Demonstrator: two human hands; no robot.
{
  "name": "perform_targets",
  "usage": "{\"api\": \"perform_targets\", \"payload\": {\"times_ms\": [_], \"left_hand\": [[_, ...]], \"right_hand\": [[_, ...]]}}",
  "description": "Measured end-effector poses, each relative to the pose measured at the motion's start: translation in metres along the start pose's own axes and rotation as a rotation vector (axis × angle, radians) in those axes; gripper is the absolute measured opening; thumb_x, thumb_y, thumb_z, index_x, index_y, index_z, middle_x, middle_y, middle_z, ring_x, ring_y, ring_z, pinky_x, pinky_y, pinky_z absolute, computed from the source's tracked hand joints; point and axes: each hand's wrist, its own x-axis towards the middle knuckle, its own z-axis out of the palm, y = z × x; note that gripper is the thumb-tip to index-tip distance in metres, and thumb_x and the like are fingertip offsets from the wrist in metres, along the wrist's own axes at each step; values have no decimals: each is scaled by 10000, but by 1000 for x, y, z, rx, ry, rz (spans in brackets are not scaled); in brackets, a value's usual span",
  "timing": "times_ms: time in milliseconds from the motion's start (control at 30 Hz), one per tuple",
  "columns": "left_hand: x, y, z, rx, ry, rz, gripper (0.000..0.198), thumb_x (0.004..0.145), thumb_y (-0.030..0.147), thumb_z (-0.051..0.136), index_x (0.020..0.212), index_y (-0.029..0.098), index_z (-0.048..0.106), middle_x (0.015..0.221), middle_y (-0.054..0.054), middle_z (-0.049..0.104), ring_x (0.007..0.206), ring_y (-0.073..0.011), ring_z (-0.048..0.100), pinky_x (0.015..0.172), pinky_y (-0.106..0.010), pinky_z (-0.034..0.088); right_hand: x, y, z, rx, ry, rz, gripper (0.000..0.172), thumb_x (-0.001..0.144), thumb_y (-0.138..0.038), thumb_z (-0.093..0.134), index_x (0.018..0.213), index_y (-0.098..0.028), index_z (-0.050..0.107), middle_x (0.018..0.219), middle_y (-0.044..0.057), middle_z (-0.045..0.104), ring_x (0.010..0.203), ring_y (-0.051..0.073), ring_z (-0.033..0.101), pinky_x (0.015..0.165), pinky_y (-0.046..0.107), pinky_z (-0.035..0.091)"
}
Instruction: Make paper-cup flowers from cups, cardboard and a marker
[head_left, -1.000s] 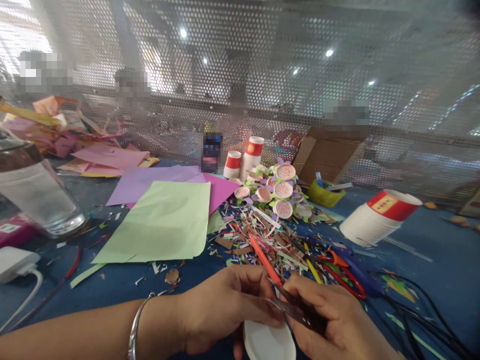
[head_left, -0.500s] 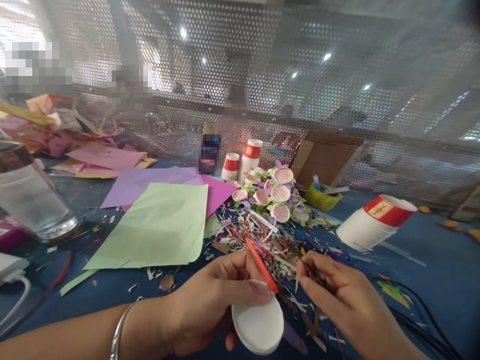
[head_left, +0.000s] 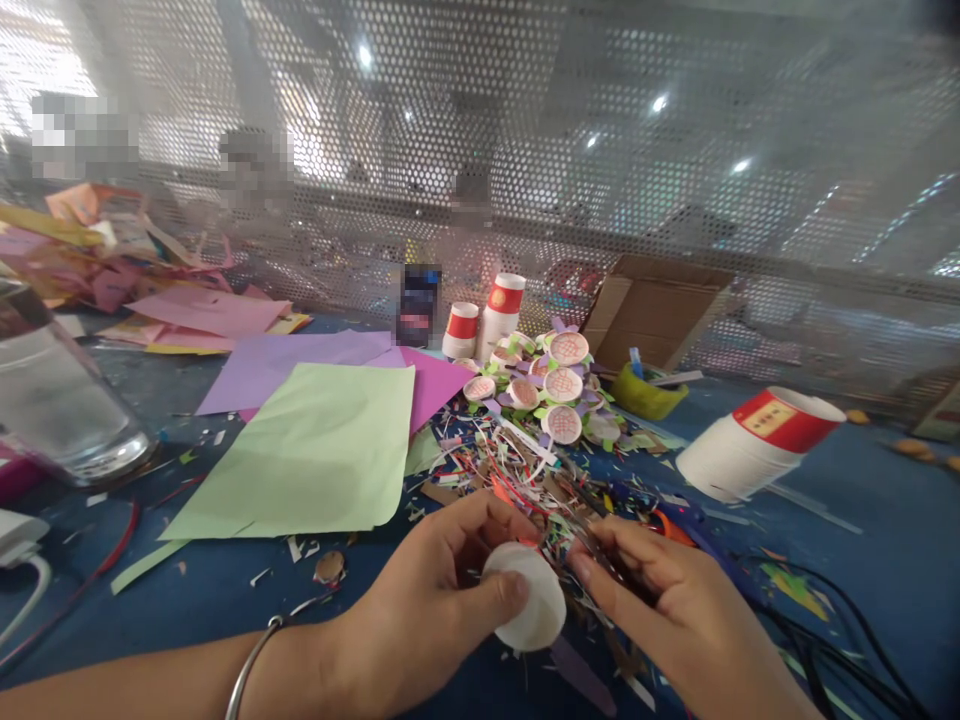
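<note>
My left hand (head_left: 435, 610) grips a white paper cup bottom (head_left: 526, 598) low in the middle of the view, its round white base turned toward me and my thumb pressed on it. My right hand (head_left: 660, 600) is closed around small scissors (head_left: 600, 560), whose blades point at the cup's edge. Just behind my hands lies a heap of paper scraps (head_left: 525, 480). Beyond the heap is a cluster of finished paper-cup flowers (head_left: 559, 385).
A light green sheet (head_left: 315, 450) and purple sheets (head_left: 300, 360) lie to the left. A glass jar (head_left: 52, 400) stands at far left. Red-and-white cups (head_left: 757, 440) lie on their side at right; others (head_left: 491, 315) stand at the back. Black cables (head_left: 847, 640) run along the right. A perforated screen (head_left: 525, 150) closes the back.
The left hand turned the white cup piece and raised it toward the right hand. The long red strip seen at the cup earlier is gone from view. The right hand moved in closer.
</note>
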Motion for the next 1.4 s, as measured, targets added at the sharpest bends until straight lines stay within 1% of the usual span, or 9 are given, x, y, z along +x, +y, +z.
{"api": "perform_targets", "payload": {"times_ms": [133, 267, 400, 567, 733, 867, 1133, 1267, 1400], "left_hand": [[2, 4, -1, 25, 110, -16, 304, 799, 305, 759, 1018, 131, 640, 907, -45, 675, 801, -144, 592, 736, -272, 449], [1, 6, 0, -38, 187, -50, 334, 796, 307, 777, 1044, 138, 632, 925, -31, 674, 821, -132, 584, 759, -265, 443], [1, 5, 1, -93, 151, -62, 393, 781, 346, 802, 1049, 128, 614, 918, -38, 676, 802, -132, 590, 737, -266, 453], [3, 3, 0, -76, 136, -55, 414, 772, 379, 812, 1035, 131, 611, 877, -29, 667, 762, -131, 583, 711, -267, 451], [2, -2, 0, 43, 41, -42, 324, 798, 351, 780, 990, 123, 654, 864, -39, 658, 767, -142, 574, 712, -280, 430], [0, -3, 2, 26, -35, -6, 299, 803, 287, 784, 995, 155, 597, 860, -5, 623, 738, -113, 536, 675, -247, 404], [-1, -3, -2, 216, -131, 85, 68, 888, 212, 649, 895, 164, 601, 838, -7, 596, 753, -122, 508, 670, -249, 383], [-3, -4, -3, 269, -184, 39, 86, 878, 234, 643, 908, 161, 610, 844, -19, 594, 750, -134, 489, 685, -268, 378], [-2, -1, -2, 156, -240, -37, 173, 843, 292, 684, 837, 149, 587, 777, -4, 543, 719, -127, 462, 686, -271, 366]], "right_hand": [[0, 0, 2, 35, 61, 47, 326, 959, -471, 559, 807, -198, 652, 700, 1, 588, 617, 151, 541, 559, 243, 461], [1, -2, 5, 114, 49, 70, 327, 943, -500, 580, 811, -206, 635, 702, -6, 559, 625, 149, 531, 561, 237, 453], [1, -6, 9, 252, 23, 94, 309, 919, -506, 623, 835, -209, 643, 738, 6, 600, 666, 155, 566, 601, 240, 481], [0, -6, 11, 269, -3, 59, 315, 929, -495, 625, 804, -206, 630, 678, -21, 538, 587, 119, 487, 527, 212, 430], [0, -5, 11, 339, -26, 74, 276, 937, -473, 629, 837, -217, 645, 680, -25, 548, 561, 107, 478, 516, 208, 428], [-1, -6, 13, 352, -93, 64, 248, 943, -464, 621, 898, -223, 659, 751, -6, 587, 639, 127, 527, 569, 220, 449], [0, -10, 16, 407, -231, 90, 203, 909, -390, 661, 852, -200, 620, 742, -26, 511, 684, 124, 467, 607, 219, 392], [-1, -11, 17, 561, -317, 129, 184, 863, -345, 723, 855, -201, 609, 756, -33, 491, 711, 123, 459, 641, 216, 389], [-1, -8, 18, 617, -370, 89, 298, 887, -462, 690, 839, -182, 600, 732, -32, 461, 667, 109, 394, 589, 218, 340]]}}
